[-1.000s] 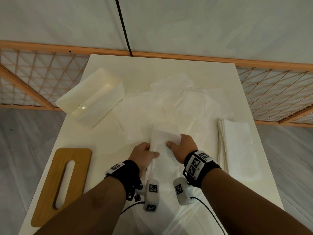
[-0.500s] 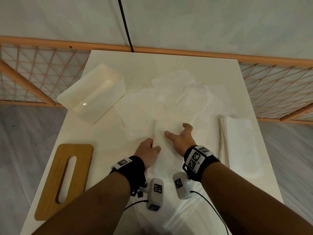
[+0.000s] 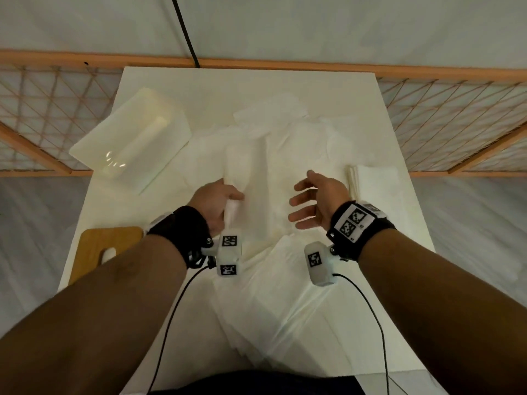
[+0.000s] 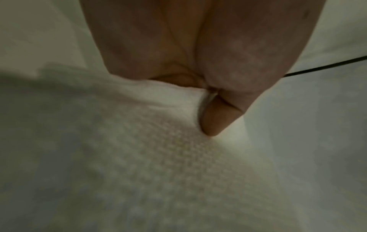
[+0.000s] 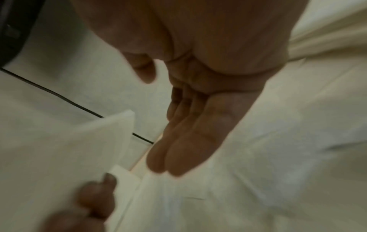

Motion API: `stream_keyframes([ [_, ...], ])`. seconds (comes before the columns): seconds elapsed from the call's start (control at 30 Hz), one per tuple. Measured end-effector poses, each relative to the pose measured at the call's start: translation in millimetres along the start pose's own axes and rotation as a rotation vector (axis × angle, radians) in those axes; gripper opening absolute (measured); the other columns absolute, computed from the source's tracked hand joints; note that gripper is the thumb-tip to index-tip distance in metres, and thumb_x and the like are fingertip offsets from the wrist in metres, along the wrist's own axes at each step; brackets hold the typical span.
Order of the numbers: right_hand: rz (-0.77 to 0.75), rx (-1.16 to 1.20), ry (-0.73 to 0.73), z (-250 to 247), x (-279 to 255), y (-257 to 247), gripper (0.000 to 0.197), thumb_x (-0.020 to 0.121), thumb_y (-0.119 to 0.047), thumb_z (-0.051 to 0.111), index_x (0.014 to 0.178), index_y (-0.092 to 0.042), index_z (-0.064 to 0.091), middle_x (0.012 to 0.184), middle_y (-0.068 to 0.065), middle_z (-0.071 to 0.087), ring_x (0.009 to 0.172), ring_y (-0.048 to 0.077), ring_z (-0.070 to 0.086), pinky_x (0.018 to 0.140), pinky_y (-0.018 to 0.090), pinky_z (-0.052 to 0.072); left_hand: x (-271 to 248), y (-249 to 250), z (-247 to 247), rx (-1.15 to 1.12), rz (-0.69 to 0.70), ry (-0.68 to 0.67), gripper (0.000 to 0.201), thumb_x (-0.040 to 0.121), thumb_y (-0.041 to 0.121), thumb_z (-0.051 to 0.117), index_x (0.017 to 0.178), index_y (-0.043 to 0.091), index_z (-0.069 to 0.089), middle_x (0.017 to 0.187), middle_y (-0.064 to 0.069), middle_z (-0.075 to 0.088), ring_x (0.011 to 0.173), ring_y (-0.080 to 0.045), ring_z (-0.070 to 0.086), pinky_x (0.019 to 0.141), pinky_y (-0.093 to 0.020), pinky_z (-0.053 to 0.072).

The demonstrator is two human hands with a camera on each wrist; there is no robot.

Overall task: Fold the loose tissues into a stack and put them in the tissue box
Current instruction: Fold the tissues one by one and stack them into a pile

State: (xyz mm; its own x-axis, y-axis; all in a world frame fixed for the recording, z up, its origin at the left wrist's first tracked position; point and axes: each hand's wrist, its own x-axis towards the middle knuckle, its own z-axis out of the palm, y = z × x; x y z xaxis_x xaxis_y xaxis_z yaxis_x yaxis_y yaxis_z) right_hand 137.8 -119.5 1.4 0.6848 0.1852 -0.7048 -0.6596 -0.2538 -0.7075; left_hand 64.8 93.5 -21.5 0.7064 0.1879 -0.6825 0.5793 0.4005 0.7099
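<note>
A folded white tissue (image 3: 251,178) stands lifted over the table's middle, and my left hand (image 3: 232,199) pinches its near left edge. In the left wrist view the thumb (image 4: 214,119) presses into the dimpled tissue (image 4: 158,157). My right hand (image 3: 296,203) hovers to the right of it, fingers spread and empty; in the right wrist view its straight fingers (image 5: 188,141) hang beside the folded tissue (image 5: 79,149) that my left hand (image 5: 89,202) holds. Loose tissues (image 3: 299,138) lie spread beneath. A stack of folded tissues (image 3: 373,186) lies at the right. The open white tissue box (image 3: 131,141) sits at the far left.
The wooden lid (image 3: 105,246) with a slot lies at the near left edge. More overlapping tissues (image 3: 271,303) cover the near part of the white table (image 3: 228,81). A wooden lattice fence (image 3: 456,115) runs behind and beside the table.
My right hand has let go of the folded tissue and moved right, opening. My left hand keeps hold of the tissue, which now stands lifted off the pile.
</note>
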Motion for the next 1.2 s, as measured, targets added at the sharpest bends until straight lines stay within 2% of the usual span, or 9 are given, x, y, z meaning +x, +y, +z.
stream_keyframes([
  [0.13, 0.075, -0.304, 0.143, -14, -5, 24, 0.019, 0.102, -0.007, 0.044, 0.105, -0.001, 0.062, 0.087, 0.017, 0.068, 0.051, 0.028, 0.066, 0.049, 0.034, 0.056, -19, -15, 14, 0.531, 0.003, -0.149, 0.028, 0.072, 0.003, 0.063, 0.098, 0.007, 0.074, 0.100, -0.016, 0.074, 0.097, -0.040, 0.066, 0.088, -0.044, 0.056],
  [0.27, 0.101, -0.575, 0.210, -24, -7, 44, 0.019, 0.097, -0.003, 0.047, 0.100, 0.004, 0.065, 0.098, 0.021, 0.072, 0.079, 0.039, 0.074, 0.071, 0.052, 0.064, -34, -59, 32, 1.188, -0.125, -0.406, 0.047, 0.077, 0.018, 0.062, 0.123, 0.017, 0.066, 0.122, -0.007, 0.068, 0.108, -0.028, 0.065, 0.090, -0.039, 0.056],
  [0.37, 0.136, -0.581, 0.234, -24, -12, 53, 0.019, 0.094, -0.012, 0.051, 0.101, -0.002, 0.066, 0.093, 0.018, 0.072, 0.078, 0.037, 0.075, 0.075, 0.051, 0.064, -38, -83, 36, 1.372, -0.086, -0.354, 0.064, 0.091, 0.027, 0.064, 0.150, 0.017, 0.042, 0.149, -0.006, 0.050, 0.128, -0.028, 0.054, 0.099, -0.033, 0.048],
  [0.53, 0.006, -1.111, 0.047, -13, -13, 71, 0.047, 0.074, -0.045, 0.081, 0.106, -0.019, 0.060, 0.101, -0.003, 0.059, 0.096, 0.021, 0.060, 0.081, 0.032, 0.052, -42, -82, 42, 1.552, 0.142, -0.170, 0.065, 0.077, 0.057, 0.075, 0.123, 0.022, 0.046, 0.116, 0.001, 0.056, 0.103, -0.024, 0.058, 0.086, -0.039, 0.052],
  [0.7, -0.074, -1.019, -0.021, 10, -4, 72, 0.033, 0.074, -0.027, 0.086, 0.071, -0.025, 0.054, 0.083, -0.004, 0.061, 0.075, 0.016, 0.058, 0.058, 0.022, 0.041, -29, -74, 33, 1.385, 0.064, -0.069, 0.073, 0.068, 0.057, 0.086, 0.119, 0.021, 0.048, 0.114, 0.003, 0.056, 0.102, -0.020, 0.058, 0.082, -0.035, 0.052],
  [0.8, -0.264, -0.861, -0.038, 23, 0, 50, 0.027, 0.076, -0.024, 0.086, 0.071, -0.027, 0.060, 0.081, -0.008, 0.063, 0.080, 0.015, 0.061, 0.066, 0.023, 0.045, -20, -66, 19, 1.207, 0.078, 0.007, 0.059, 0.064, 0.052, 0.089, 0.099, 0.023, 0.051, 0.098, 0.007, 0.058, 0.086, -0.013, 0.057, 0.064, -0.027, 0.041],
  [0.93, -0.397, -0.702, 0.050, 34, 8, 22, 0.017, 0.085, -0.038, 0.080, 0.091, -0.026, 0.070, 0.089, -0.010, 0.066, 0.090, 0.014, 0.061, 0.081, 0.026, 0.047, -7, -60, 1, 0.944, 0.126, 0.148, 0.023, 0.078, 0.025, 0.082, 0.081, 0.020, 0.060, 0.084, 0.004, 0.064, 0.080, -0.020, 0.061, 0.061, -0.027, 0.044],
  [1.07, -0.220, -0.637, 0.351, 13, 12, 20, 0.041, 0.099, -0.045, 0.056, 0.126, -0.014, 0.059, 0.121, 0.004, 0.065, 0.108, 0.026, 0.062, 0.090, 0.034, 0.049, -4, -60, -7, 0.859, 0.109, 0.267, 0.023, 0.083, 0.031, 0.077, 0.091, 0.016, 0.061, 0.088, 0.000, 0.070, 0.084, -0.021, 0.067, 0.062, -0.028, 0.046],
  [1.2, 0.085, -0.693, 0.257, -6, -4, 36, 0.036, 0.092, -0.036, 0.058, 0.101, -0.002, 0.066, 0.094, 0.016, 0.073, 0.074, 0.032, 0.074, 0.062, 0.033, 0.057, -2, -61, -1, 1.003, 0.025, 0.185, 0.035, 0.081, 0.046, 0.076, 0.075, 0.015, 0.061, 0.073, -0.001, 0.072, 0.069, -0.019, 0.068, 0.065, -0.029, 0.055],
])
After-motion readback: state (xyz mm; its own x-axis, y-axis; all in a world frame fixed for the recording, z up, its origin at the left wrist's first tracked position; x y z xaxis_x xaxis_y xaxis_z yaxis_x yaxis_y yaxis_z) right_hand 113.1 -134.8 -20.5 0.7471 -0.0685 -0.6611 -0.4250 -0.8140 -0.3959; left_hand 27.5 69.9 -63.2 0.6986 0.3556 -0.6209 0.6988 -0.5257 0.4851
